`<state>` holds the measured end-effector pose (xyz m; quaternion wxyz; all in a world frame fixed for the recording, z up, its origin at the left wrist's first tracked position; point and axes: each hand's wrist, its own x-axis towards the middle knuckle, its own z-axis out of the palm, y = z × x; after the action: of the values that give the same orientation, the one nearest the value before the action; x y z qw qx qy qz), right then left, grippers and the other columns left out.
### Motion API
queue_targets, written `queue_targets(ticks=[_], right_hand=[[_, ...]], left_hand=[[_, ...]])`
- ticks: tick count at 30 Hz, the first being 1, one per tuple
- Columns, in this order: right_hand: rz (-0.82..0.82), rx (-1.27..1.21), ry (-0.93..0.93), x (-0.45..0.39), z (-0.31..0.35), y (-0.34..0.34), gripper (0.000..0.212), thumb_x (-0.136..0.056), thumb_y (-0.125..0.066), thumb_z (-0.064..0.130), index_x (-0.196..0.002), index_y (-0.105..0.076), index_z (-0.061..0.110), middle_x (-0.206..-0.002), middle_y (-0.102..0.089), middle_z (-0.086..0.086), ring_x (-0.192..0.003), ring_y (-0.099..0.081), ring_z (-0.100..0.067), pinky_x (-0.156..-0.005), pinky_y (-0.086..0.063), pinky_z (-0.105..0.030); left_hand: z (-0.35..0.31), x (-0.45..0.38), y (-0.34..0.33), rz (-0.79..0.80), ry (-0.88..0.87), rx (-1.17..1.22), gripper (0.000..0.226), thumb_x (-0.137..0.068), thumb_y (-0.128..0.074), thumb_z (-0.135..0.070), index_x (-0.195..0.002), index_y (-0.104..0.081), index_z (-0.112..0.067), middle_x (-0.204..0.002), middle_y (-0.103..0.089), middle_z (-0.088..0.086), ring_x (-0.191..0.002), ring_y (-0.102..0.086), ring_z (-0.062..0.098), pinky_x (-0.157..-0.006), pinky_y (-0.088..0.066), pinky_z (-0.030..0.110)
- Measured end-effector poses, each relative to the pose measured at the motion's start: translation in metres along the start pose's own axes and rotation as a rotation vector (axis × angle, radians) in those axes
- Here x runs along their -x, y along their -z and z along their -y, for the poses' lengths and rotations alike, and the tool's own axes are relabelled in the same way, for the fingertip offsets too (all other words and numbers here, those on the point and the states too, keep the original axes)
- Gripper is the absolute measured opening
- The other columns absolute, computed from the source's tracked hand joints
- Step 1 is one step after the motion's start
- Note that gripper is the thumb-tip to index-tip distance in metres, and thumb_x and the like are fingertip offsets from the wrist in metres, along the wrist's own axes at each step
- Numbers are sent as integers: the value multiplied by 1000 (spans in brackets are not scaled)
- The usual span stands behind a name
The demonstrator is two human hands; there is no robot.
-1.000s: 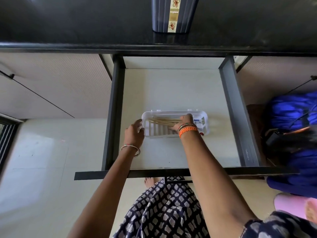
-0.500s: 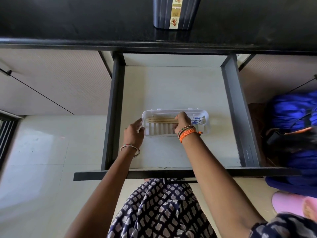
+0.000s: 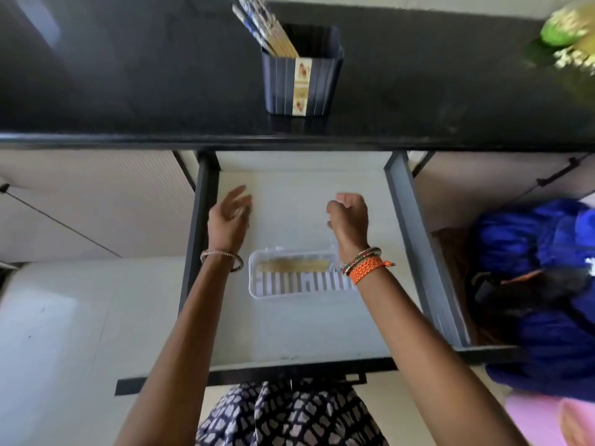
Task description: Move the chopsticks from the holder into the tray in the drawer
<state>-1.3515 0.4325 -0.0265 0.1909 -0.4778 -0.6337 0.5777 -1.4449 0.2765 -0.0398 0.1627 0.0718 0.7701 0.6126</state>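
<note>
A dark blue ribbed holder (image 3: pixel 302 72) stands on the black counter with several chopsticks (image 3: pixel 264 27) leaning out of its top left. In the open drawer (image 3: pixel 415 239) lies a white slotted tray (image 3: pixel 289 292) with several wooden chopsticks (image 3: pixel 294 265) lying along its far side. My left hand (image 3: pixel 230 217) hovers above the drawer, left of the tray, fingers relaxed and holding nothing. My right hand (image 3: pixel 349 217) is raised above the tray's right end with fingers curled, empty; its wrist hides the tray's right corner.
The black counter edge (image 3: pixel 128 141) runs across above the drawer. A green and yellow object (image 3: pixel 570 30) is blurred at the counter's far right. A blue bag (image 3: pixel 541 284) sits right of the drawer. Closed cabinet doors (image 3: pixel 96 204) flank the drawer.
Both hands have let go of the tray and chopsticks and lifted away toward the counter. The view has tilted up, so the holder with chopsticks now shows fully.
</note>
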Motion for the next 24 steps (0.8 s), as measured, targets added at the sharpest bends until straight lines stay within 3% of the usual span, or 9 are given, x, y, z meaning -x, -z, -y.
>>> queue_targets(ticks=[3,7,9,11,13,16,18,20,24], right_hand=[[1,101,347,-24,71,4,28,-80,-50,-1,-105,-63,2,-115,-62,-18,-104,-60,-29,-90,-49,-34],[-64,134,614,-71,161,-3,25,-80,-51,-6,-99,-66,-2,-105,-65,-17,-97,-59,-24,-88,-48,-26],[-32,200,633,-95,194,-11,27,-82,-48,-5,-101,-67,0,-101,-63,-8,-92,-57,-16,-88,-50,-26],[52,352,628,-121,217,-27,30,-86,-45,-4,-107,-67,0,-107,-65,-9,-101,-61,-19,-92,-51,-29],[135,595,639,-147,228,-45,30,-90,-46,0,-113,-64,-1,-121,-63,-14,-114,-60,-27,-98,-49,-34],[198,863,652,-179,230,-71,27,-93,-49,8,-115,-61,0,-124,-60,-18,-115,-58,-35,-101,-47,-42],[235,901,631,-193,226,-84,25,-93,-51,10,-113,-63,0,-119,-64,-17,-112,-60,-34,-97,-49,-37],[315,897,592,-204,223,-95,20,-92,-53,9,-104,-64,-1,-108,-67,-16,-107,-63,-33,-81,-47,-27],[367,829,567,-215,218,-105,14,-89,-61,12,-95,-67,0,-106,-69,-16,-99,-66,-31,-75,-47,-28]], left_hand=[[-60,-35,-15,26,-281,-132,34,-91,-52,-13,-124,-54,-15,-121,-63,5,-105,-60,11,-91,-48,25],[-120,-87,-31,-89,-488,-262,27,-89,-53,-9,-113,-65,-11,-99,-70,5,-80,-60,6,-73,-44,8],[-138,-112,-37,-137,-484,-292,25,-87,-54,-10,-109,-67,-11,-100,-72,8,-83,-62,6,-71,-41,0],[-148,-133,-42,-116,-463,-370,27,-87,-54,-11,-110,-67,-13,-98,-73,10,-81,-62,9,-68,-39,0],[-150,-147,-48,-65,-443,-470,29,-86,-55,-11,-113,-64,-14,-102,-71,10,-85,-65,17,-76,-45,13],[-141,-159,-55,-93,-450,-482,27,-84,-58,-8,-110,-64,-12,-112,-66,9,-101,-62,24,-90,-47,27],[-134,-162,-58,-150,-449,-422,25,-83,-59,-6,-106,-65,-11,-109,-65,9,-101,-61,24,-92,-48,30],[-130,-167,-60,-173,-424,-370,23,-83,-59,-5,-106,-65,-11,-111,-65,8,-100,-63,21,-92,-50,30],[-131,-176,-59,-203,-404,-305,20,-84,-60,-8,-104,-65,-10,-108,-68,5,-93,-62,10,-82,-47,17]])
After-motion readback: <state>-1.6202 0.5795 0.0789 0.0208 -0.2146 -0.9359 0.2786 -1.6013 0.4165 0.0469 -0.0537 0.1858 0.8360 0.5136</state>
